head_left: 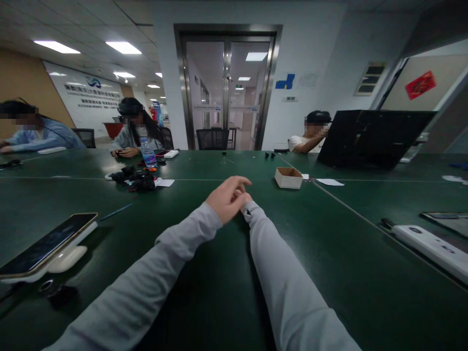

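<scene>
My left hand [225, 199] lies across my right hand [246, 199] above the middle of the green table [212, 302]. Its upper fingers are stretched forward, slightly bent and apart, with no object visible in them. Behind it, most of my right hand is hidden, so its fingers do not show clearly. The two hands overlap near the right wrist, where the grey right cuff [252, 210] has a small dark button or opening. Ahead and to the right stands a small open cardboard box [288, 179], the nearest object to both hands.
At left lie a phone [47, 243] on a white stand, a white rounded case [68, 259] and a small black item [56, 292]. Farther back are black gear [137, 179] and a water bottle [148, 153]. A power strip [435, 246] and black monitor [373, 139] are at right. Several people sit opposite.
</scene>
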`<action>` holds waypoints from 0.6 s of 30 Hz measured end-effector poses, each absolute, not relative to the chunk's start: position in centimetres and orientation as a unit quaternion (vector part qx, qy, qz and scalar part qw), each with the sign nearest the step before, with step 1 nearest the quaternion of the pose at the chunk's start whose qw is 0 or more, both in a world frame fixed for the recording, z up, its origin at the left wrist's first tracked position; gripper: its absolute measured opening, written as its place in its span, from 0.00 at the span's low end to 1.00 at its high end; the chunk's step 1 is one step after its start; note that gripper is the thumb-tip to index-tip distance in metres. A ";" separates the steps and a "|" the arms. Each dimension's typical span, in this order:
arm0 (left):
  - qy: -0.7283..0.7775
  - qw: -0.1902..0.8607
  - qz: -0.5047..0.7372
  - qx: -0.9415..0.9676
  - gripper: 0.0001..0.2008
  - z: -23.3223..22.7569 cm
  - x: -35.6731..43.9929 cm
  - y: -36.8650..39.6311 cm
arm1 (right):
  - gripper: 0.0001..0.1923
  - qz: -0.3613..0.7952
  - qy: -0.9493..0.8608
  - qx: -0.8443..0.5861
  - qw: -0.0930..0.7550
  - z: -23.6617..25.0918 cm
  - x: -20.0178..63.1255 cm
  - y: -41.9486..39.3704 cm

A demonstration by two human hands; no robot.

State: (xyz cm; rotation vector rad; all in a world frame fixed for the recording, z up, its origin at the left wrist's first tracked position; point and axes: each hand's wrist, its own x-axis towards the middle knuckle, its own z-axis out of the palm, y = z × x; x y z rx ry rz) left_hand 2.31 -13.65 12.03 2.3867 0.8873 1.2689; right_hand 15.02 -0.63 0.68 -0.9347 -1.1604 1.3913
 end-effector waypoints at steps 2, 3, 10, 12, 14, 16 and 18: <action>0.426 0.134 0.418 0.791 0.15 8.8 1.4 -8.3 | 0.07 0.601 -0.458 -0.393 0.523 0.8 14.9 -0.7; 0.472 0.125 0.412 0.770 0.15 7.3 0.8 -6.2 | 0.07 0.615 -0.443 -0.393 0.521 0.8 14.9 -0.7; 0.545 0.311 0.506 0.592 0.10 1.1 0.2 -0.8 | 0.08 0.633 -0.419 -0.385 0.525 1.1 14.9 -0.9; 0.515 0.362 0.525 0.573 0.09 0.7 0.4 -0.8 | 0.08 0.631 -0.423 -0.383 0.526 1.0 14.9 -0.8; 0.491 0.400 0.528 0.565 0.07 0.7 0.4 -1.0 | 0.08 0.630 -0.427 -0.380 0.526 0.9 14.9 -0.8; 0.481 0.421 0.524 0.563 0.07 0.8 0.2 -1.2 | 0.08 0.632 -0.431 -0.380 0.520 0.8 14.9 -0.7; 0.494 0.412 0.521 0.560 0.09 0.7 0.1 -1.2 | 0.08 0.634 -0.437 -0.380 0.513 0.7 14.9 -0.6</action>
